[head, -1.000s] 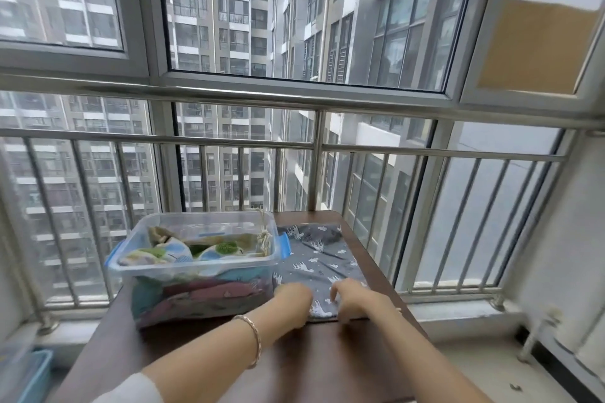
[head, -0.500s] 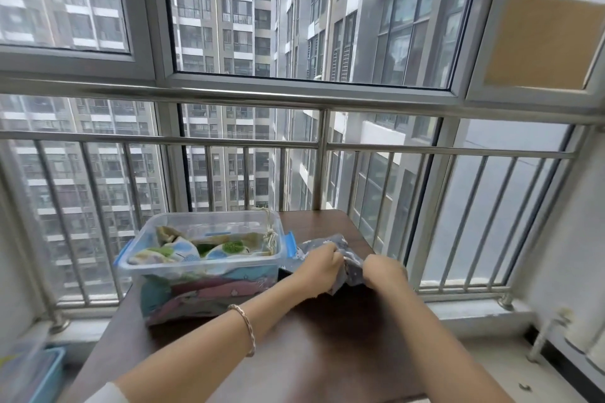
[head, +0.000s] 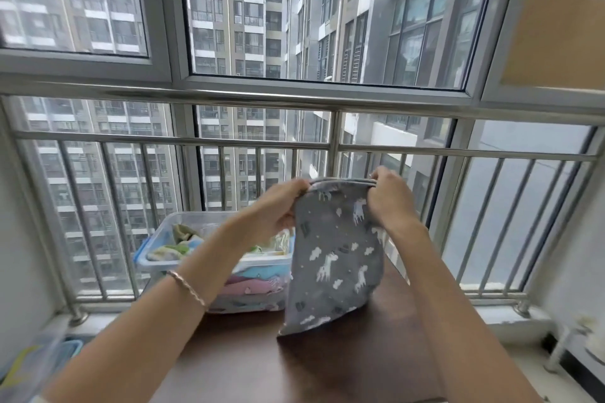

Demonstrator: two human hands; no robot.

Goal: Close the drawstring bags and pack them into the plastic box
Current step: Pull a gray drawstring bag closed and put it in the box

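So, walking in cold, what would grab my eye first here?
A grey drawstring bag printed with white animals and clouds, held up mid-frame above the dark table, with the left hand and right hand gripping its top corners. Left of it sits a clear plastic box stuffed with colourful fabric. Behind everything, a steel railing fronts tall apartment blocks.

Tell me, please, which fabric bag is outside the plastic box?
The grey unicorn-print drawstring bag, gripped at its top edge by the left hand and right hand; the pastel ones lie inside the clear plastic box.
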